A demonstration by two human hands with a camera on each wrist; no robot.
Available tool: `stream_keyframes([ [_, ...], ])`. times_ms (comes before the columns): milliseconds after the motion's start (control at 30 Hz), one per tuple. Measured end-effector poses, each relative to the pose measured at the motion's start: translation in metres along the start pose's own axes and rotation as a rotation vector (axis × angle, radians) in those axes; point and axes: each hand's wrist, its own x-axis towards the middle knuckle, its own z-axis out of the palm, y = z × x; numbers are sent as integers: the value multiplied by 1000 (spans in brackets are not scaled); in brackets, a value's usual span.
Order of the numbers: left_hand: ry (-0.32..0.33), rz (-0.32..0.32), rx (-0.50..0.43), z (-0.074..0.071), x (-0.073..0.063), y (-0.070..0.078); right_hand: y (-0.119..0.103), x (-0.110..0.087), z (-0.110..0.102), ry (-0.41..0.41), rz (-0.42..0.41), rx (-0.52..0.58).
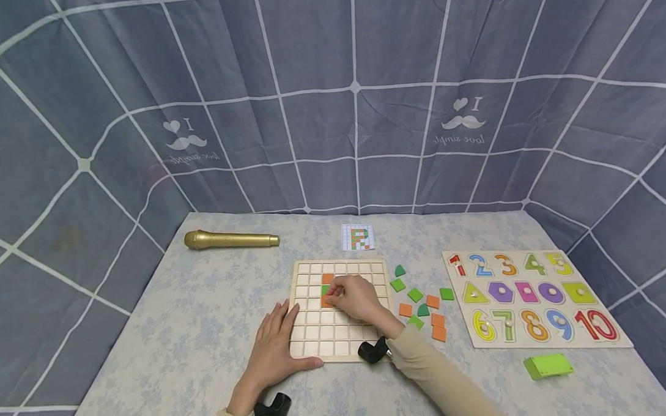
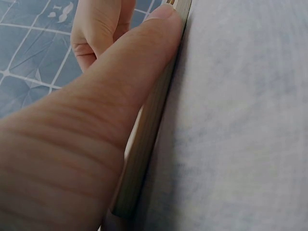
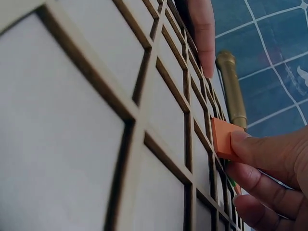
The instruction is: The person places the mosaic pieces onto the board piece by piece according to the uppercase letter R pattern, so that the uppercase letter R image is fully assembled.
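Note:
A wooden grid board (image 1: 311, 333) with white cells lies on the table. My left hand (image 1: 274, 341) rests along its left side, fingers extended, the thumb at the front edge. In the left wrist view that thumb (image 2: 144, 48) lies against the board's side. My right hand (image 1: 357, 299) is over the board's middle and pinches an orange square tile (image 3: 222, 138) between thumb and fingers, at the grid bars. Just beyond it, another orange tile (image 1: 327, 278) and a green tile (image 1: 324, 290) sit in cells of the same column, partly covered by the hand.
Several loose green and orange tiles (image 1: 405, 309) lie right of the board. Behind it is a small pattern card (image 1: 358, 237). A gold microphone (image 1: 232, 239) lies at the back left. A number puzzle board (image 1: 534, 299) and a green block (image 1: 548, 366) are on the right.

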Motion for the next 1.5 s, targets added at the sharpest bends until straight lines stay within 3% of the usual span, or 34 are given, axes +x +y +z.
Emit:
stream_keyframes([
  [467, 7, 1, -14, -2, 0, 3, -1, 2, -3, -33, -44, -42],
  [733, 15, 10, -4, -1, 1, 2, -1, 3, -4, -32, -52, -121],
  [967, -1, -4, 3, -1, 1, 1, -2, 1, -6, -43, -52, -115],
  [1367, -6, -5, 9, -2, 1, 1, 3, -4, -10, -100, -135, -105],
  [1500, -1, 0, 8, -1, 1, 2, 6, -8, -13, -75, -107, -95],
])
